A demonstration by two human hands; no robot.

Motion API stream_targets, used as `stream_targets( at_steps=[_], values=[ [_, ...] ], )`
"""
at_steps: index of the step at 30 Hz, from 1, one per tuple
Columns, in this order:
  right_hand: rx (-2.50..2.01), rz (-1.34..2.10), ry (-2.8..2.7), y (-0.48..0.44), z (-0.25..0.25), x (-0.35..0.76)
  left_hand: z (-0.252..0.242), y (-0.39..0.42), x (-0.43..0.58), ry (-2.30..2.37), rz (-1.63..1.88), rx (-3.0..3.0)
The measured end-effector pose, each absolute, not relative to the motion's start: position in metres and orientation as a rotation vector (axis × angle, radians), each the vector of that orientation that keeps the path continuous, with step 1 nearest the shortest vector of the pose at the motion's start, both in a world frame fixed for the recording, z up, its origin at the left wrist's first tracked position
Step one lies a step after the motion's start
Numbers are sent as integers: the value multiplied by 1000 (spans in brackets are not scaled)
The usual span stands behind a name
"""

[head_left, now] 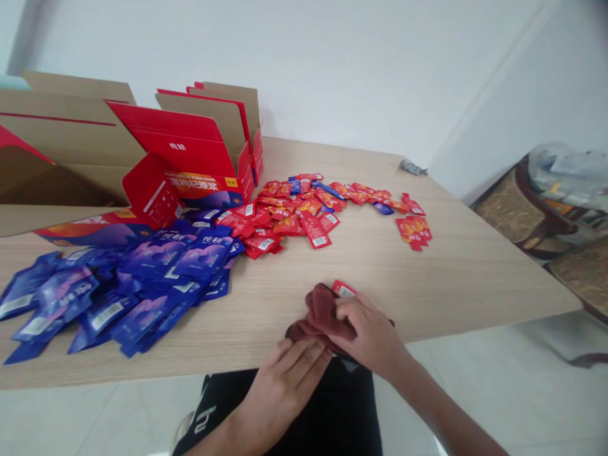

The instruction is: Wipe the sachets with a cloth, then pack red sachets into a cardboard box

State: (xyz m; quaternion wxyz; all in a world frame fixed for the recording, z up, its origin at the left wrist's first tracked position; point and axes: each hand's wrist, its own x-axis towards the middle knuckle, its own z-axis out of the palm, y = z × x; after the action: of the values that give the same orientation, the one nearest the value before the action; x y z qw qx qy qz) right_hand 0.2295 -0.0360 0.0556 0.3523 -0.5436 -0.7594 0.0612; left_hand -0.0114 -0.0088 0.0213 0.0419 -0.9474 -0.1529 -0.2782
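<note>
A crumpled reddish-brown cloth (323, 310) lies at the table's near edge, with dark edging or a dark thing showing under it. My right hand (368, 332) is closed on the cloth's upper folds, its fingers bunching the fabric. On the cloth's near side, my left hand (289, 380) has its fingers pressed together over the lower edge, pinching it there. What lies beneath the fingers is hidden. Just beyond the cloth, partly covered, is a small red sachet (344, 289) with a white label.
Blue pouches (156, 259) lie heaped on the left of the wooden table (465, 272). Red sachets (294, 212) are spread across its middle. Open red cartons (190, 142) stand behind. A grey crumpled scrap (413, 167) sits at the far corner. Chairs (510, 206) stand to the right.
</note>
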Motion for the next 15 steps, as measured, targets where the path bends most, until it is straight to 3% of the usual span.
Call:
stream_targets(
  at_steps=[11, 15],
  values=[
    [-1821, -161, -1898, 15, 50, 296, 19, -7, -11, -487, -870, -2923],
    [-1872, -337, -1566, 4, 65, 291, 20, -9, -9, -544, -932, -2927]
  ],
)
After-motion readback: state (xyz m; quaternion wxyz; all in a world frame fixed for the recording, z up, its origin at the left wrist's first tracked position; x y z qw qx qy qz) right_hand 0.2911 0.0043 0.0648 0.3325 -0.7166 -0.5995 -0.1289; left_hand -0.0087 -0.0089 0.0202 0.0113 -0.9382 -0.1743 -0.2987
